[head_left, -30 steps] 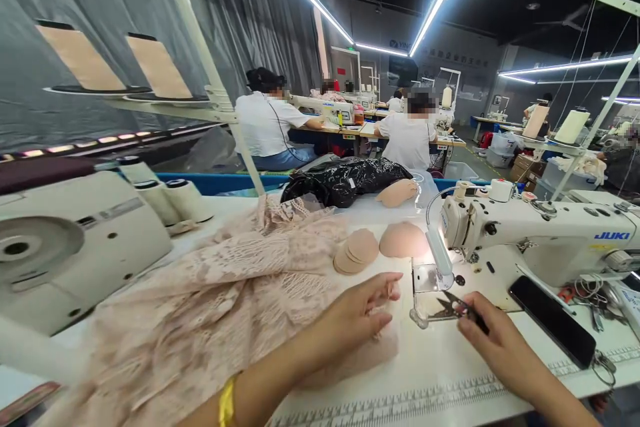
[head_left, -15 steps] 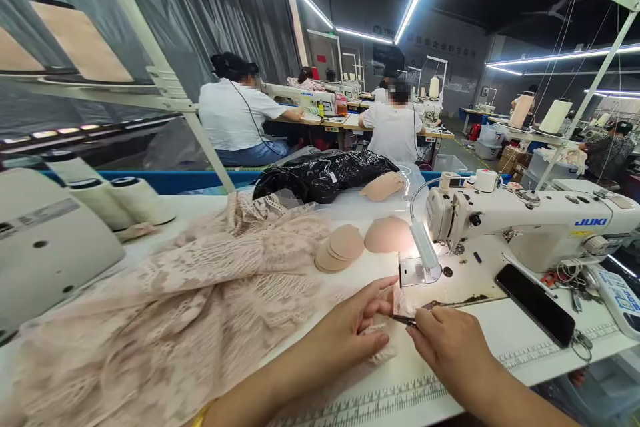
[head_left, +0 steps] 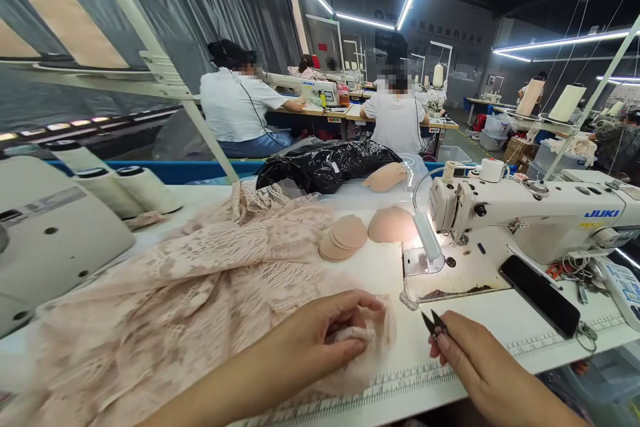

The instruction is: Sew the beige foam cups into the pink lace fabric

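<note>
Open thread snips next to loose lace, a few handling thoughts

So the left hand [head_left: 320,333] has the edge of the pale pink lace fabric [head_left: 200,307], with the fingers [head_left: 357,300] curled partway over and the thumb underneath, a bunched bit of mesh caught in between. The rest looks like it's heaped across the tabletop [head_left: 373,273] to the left, running right up to that hand. The right hand's fingers are closed around a small pair of snips [head_left: 434,323], blades spread in a V and pointing away from the body. There's a gap between the tips and the lace, nothing between the blades

What I'd say about doing this well: stuff this thin probably shifts and snags easily, so I'd pinch it flat and taut instead of bunched, with the left fingertips tucked back from the blades. Bring in only the very tips and check no second layer is folded underneath. A light squeeze should be plenty. The lamp [head_left: 427,233] by the sewing machine [head_left: 550,213] glows just beyond the hands, so leaning a bit that way might help you see fine threads. Also watch the round pads [head_left: 343,237] sitting near the lace, a careless tug could nudge them
</note>
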Available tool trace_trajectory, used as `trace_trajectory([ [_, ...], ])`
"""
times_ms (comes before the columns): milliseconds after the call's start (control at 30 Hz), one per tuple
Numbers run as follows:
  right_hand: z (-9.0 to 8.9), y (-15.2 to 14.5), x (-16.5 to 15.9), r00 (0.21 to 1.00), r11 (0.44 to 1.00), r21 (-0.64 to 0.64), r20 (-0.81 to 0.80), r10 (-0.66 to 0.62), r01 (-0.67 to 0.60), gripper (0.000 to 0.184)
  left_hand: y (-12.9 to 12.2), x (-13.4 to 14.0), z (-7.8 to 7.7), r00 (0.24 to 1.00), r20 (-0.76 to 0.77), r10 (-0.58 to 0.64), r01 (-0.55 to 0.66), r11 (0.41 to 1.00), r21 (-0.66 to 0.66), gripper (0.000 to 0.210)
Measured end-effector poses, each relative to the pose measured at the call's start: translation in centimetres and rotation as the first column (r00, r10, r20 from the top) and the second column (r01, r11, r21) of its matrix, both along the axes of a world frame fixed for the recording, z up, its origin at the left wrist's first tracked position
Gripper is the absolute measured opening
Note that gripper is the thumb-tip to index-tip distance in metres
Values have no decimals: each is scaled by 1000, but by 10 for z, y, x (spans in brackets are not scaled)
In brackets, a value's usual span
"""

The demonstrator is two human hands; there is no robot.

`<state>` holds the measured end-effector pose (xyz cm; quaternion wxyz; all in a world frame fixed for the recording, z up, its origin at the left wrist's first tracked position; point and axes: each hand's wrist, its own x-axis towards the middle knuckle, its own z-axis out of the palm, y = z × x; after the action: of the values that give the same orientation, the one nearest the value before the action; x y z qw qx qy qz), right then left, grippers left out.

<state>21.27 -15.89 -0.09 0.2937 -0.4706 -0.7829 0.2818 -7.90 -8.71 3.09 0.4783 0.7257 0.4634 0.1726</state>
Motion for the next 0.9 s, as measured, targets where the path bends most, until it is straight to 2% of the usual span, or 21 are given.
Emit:
trace_trajectory([
  [167,-12,-9,-25,996,980,179,20,84,-86,17,-18,-7,-6,999,37,19,-18,1000,-13,46],
  [367,-18,-10,-46,986,894,448,158,-47,-29,15,-32,-15,-7,996,26,83,-82,996,-34,48],
  [533,-18,-4,-62,976,876,482,194,-101,-6,16,-40,-15,-12,991,110,72,-65,996,-68,45],
  [700,-11,0,-55,978,884,466,162,-130,40,23,-42,-15,-7,987,139,82,-62,988,-139,46],
  [800,-5,-4,-50,981,875,484,164,-107,15,19,-41,-14,-8,984,143,109,-94,990,-109,43],
  [900,-5,-10,-52,969,840,541,223,-104,-34,17,-39,-10,-13,983,157,96,-85,993,-80,39],
])
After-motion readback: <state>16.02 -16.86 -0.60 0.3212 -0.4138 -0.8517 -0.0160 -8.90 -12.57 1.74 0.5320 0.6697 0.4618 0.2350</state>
